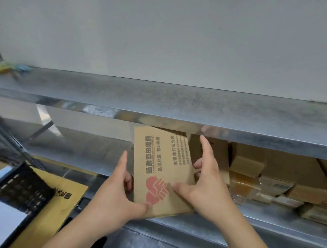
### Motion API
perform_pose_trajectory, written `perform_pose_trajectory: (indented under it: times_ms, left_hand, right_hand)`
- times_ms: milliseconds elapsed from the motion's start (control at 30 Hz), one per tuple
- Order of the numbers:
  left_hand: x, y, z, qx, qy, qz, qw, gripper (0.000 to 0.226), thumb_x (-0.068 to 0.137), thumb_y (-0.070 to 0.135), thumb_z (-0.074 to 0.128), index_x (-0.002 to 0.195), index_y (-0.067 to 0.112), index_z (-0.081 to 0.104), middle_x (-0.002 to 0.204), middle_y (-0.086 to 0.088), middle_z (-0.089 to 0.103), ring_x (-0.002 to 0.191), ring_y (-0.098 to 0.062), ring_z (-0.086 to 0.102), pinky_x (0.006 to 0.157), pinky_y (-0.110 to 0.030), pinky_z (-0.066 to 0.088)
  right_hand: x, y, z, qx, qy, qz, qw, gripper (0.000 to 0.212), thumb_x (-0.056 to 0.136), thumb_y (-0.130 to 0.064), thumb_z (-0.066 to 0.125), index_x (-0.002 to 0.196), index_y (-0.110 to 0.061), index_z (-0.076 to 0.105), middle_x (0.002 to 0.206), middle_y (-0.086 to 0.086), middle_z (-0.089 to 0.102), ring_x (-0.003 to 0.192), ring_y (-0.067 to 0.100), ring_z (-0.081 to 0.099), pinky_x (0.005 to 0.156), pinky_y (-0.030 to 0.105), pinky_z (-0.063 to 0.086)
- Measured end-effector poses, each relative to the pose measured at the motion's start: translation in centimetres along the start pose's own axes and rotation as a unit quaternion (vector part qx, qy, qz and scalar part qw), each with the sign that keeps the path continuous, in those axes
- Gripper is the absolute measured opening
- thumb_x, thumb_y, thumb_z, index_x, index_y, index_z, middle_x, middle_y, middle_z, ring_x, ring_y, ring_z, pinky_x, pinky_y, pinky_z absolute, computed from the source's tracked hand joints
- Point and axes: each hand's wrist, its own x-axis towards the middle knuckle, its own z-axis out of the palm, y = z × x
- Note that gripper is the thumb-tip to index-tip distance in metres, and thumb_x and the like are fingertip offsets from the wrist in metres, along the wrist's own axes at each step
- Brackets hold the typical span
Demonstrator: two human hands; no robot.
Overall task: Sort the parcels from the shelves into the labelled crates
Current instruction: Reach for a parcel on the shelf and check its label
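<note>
A flat brown cardboard parcel printed with a red clasped-hands mark is held up at the front of the lower metal shelf, both hands holding its sides. The left hand grips its left edge, the right hand its right edge, forefinger pointing up. More cardboard boxes crowd the shelf to the right. A black crate sits lower left.

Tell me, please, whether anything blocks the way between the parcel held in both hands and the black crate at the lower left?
Nothing visible does. The flat brown parcel, held by the left hand and right hand, is at the shelf's front edge, and the space toward the black crate looks open.
</note>
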Motion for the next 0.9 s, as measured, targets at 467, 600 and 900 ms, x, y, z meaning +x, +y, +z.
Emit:
perform_pose_trajectory:
  times_ms: [467,600,900]
  left_hand:
    - [-7.2,-9.2,-8.9,-0.183,0.124,-0.036,0.975,0.052,0.08,0.076,0.058,0.106,0.033,0.046,0.112,0.016,0.069,0.099,-0.002,0.067,0.082,-0.03,0.053]
    - [-8.1,-10.8,-12.0,-0.225,0.195,-0.043,0.954,0.04,0.085,0.071,0.049,0.122,0.06,0.038,0.105,0.035,0.059,0.1,0.009,0.061,0.084,-0.026,0.05]
    - [-11.5,-15.9,-20.3,-0.123,0.19,-0.03,0.974,0.109,0.073,0.027,0.088,0.137,0.078,0.016,0.131,0.023,0.048,0.118,0.008,0.054,0.1,-0.027,0.05]
  right_hand:
    - [-0.2,-5.3,13.4,0.035,-0.115,-0.115,0.986,0.05,0.079,-0.074,0.058,0.113,-0.043,0.039,0.107,-0.019,0.051,0.082,0.0,0.051,0.07,0.025,0.045]
    - [-0.7,-7.8,16.6,0.041,-0.073,-0.155,0.984,0.042,0.092,-0.069,0.047,0.086,-0.027,0.04,0.075,-0.012,0.05,0.064,0.005,0.045,0.059,0.024,0.037]
    - [-1.4,-14.6,22.5,0.053,-0.264,-0.126,0.955,0.122,0.077,-0.001,0.083,0.141,-0.075,0.01,0.127,-0.021,0.046,0.087,0.012,0.074,0.076,0.032,0.061]
